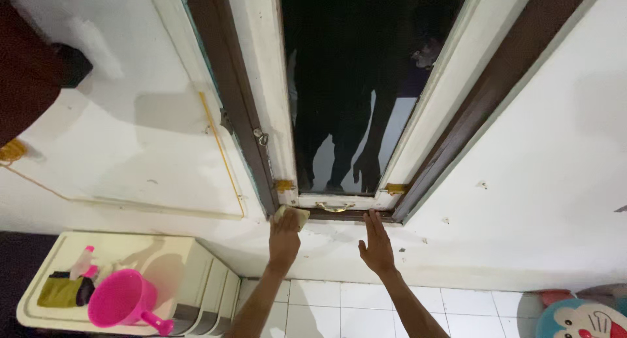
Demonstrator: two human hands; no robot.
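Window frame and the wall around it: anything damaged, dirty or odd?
Yes: dark scuffs and chipped specks mark the white wall below the window frame, right of the right hand. The left hand presses a cloth against the frame's corner.

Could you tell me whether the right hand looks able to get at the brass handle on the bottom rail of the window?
Probably yes: the right hand lies flat on the wall just below the sill, fingertips near the brass handle, with nothing between them.

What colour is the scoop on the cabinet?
Pink scoop, clearest in the head view.
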